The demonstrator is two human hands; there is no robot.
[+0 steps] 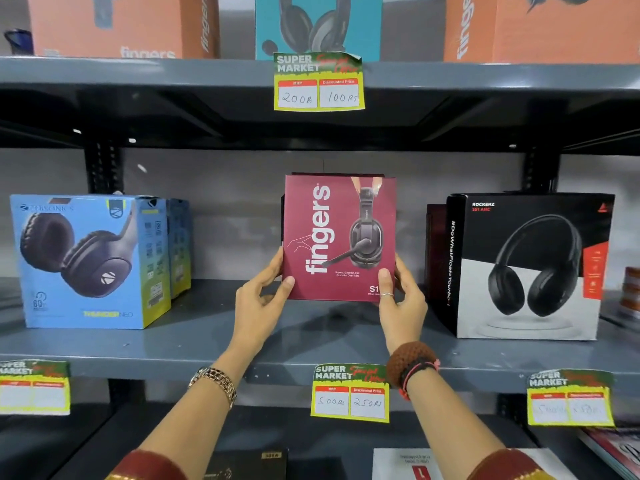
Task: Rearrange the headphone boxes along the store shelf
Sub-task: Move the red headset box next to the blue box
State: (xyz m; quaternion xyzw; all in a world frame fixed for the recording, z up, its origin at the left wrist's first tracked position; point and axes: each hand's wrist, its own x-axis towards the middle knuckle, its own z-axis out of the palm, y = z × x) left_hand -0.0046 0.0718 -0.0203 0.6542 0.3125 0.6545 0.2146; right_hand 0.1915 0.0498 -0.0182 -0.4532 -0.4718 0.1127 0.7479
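- Far left of the middle shelf (311, 348): blue Zebronics box (86, 261) standing upright, a second blue box (179, 244) tucked just behind its right side.
- Left price tag (34, 388) stuck on the shelf edge below, writing too blurred to read.
- Left hand (259, 303) clasping the lower left edge of the maroon fingers box (339, 237), thumb pressed on the front, fingers wrapped behind; gold watch (214, 382) on that wrist.
- Maroon fingers box held upright at centre shelf, front face out, bottom edge low over or on the shelf surface, cannot tell which; another dark box edge showing just behind it.
- Centre price tag (349, 393) directly below, reading 500 and 250.
- Right hand (403, 303) gripping the lower right corner, thumb with a ring flat on the front; brown knitted band (410, 363) at the wrist.
- Open shelf either side of the held box, nothing blocking.
- Right: black Rockerz box (526, 265) upright, a dark red box (435, 244) just behind its left side.
- Up top: orange boxes (114, 26) and a teal box (318, 26), upper price tag (318, 83) reading 200 and 100.
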